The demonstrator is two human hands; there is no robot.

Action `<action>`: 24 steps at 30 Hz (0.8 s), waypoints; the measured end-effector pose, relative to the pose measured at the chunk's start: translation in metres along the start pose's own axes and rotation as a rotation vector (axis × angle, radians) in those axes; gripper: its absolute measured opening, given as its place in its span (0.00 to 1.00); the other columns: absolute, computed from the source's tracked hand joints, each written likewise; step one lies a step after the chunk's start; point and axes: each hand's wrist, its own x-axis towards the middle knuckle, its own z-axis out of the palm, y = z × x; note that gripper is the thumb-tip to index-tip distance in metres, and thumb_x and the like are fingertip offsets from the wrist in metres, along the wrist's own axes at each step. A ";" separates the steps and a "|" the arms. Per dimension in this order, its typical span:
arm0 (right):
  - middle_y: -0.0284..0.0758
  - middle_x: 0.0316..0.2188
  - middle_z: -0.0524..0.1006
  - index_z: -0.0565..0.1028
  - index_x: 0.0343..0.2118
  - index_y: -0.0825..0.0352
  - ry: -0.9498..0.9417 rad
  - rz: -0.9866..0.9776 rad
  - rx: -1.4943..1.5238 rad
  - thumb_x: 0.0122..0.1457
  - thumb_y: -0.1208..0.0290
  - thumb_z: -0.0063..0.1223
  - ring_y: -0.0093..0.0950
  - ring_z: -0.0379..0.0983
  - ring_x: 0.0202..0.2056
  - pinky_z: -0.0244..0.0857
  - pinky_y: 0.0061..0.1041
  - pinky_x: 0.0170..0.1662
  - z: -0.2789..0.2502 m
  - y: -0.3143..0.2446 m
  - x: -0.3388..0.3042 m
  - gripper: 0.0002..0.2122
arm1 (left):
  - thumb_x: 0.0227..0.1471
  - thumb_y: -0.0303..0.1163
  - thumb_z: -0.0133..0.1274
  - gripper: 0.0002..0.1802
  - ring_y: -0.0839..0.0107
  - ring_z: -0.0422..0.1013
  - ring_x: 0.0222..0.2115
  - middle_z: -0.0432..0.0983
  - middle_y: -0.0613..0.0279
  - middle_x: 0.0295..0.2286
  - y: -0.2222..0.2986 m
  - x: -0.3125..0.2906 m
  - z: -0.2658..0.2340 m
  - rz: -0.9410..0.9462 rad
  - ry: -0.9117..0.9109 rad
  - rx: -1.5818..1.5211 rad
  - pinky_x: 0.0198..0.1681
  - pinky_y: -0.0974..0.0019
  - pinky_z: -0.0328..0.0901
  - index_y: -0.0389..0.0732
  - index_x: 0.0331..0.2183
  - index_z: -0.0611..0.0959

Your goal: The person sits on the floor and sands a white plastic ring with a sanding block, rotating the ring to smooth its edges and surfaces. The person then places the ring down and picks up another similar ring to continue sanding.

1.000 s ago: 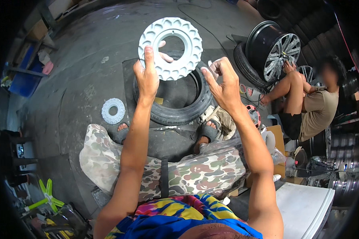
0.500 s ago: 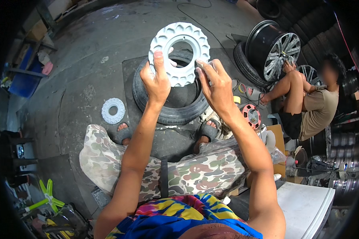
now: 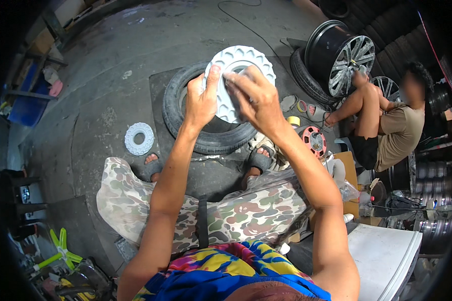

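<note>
My left hand (image 3: pixel 202 103) grips a pale grey-white ring (image 3: pixel 226 108) by its left side, thumb on the face. The ring has a row of scalloped hollows around its face and a round hole in the middle; it is held up tilted. My right hand (image 3: pixel 260 103) is bent over the ring near its inner rim, fingertips pressed together on it and smeared by motion. Whatever those fingers pinch is too blurred to name. Below my hands a black tyre (image 3: pixel 211 145) lies flat on the floor.
A smaller scalloped ring (image 3: pixel 131 142) lies on the floor to the left. At the right, a seated person (image 3: pixel 399 130) touches a large spoked wheel (image 3: pixel 354 62). Nearby are a yellow tape roll (image 3: pixel 293 121), a red reel (image 3: pixel 314 142) and a white panel (image 3: pixel 381 256).
The ring has come lower and slightly right, and is tilted more. My right hand has moved from the ring's right edge onto its face by the hole.
</note>
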 end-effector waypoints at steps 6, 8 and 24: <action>0.39 0.36 0.74 0.84 0.52 0.65 -0.079 -0.176 -0.113 0.57 0.77 0.70 0.41 0.77 0.40 0.75 0.40 0.43 0.001 0.010 -0.004 0.18 | 0.80 0.52 0.49 0.32 0.77 0.78 0.31 0.86 0.61 0.28 0.002 0.005 0.001 0.060 0.082 0.045 0.36 0.65 0.72 0.30 0.42 0.90; 0.40 0.37 0.75 0.83 0.53 0.65 -0.047 -0.147 -0.213 0.58 0.79 0.69 0.42 0.77 0.41 0.74 0.41 0.45 -0.006 0.023 0.005 0.18 | 0.81 0.50 0.47 0.31 0.78 0.79 0.31 0.87 0.62 0.31 0.003 0.004 -0.002 -0.012 0.015 0.027 0.37 0.68 0.72 0.30 0.44 0.91; 0.39 0.40 0.76 0.83 0.54 0.69 -0.168 -0.104 -0.085 0.57 0.79 0.68 0.40 0.74 0.41 0.71 0.40 0.46 0.009 -0.012 -0.016 0.20 | 0.83 0.49 0.42 0.32 0.73 0.82 0.42 0.89 0.53 0.43 -0.009 0.010 -0.009 0.007 0.089 -0.219 0.50 0.67 0.75 0.28 0.50 0.89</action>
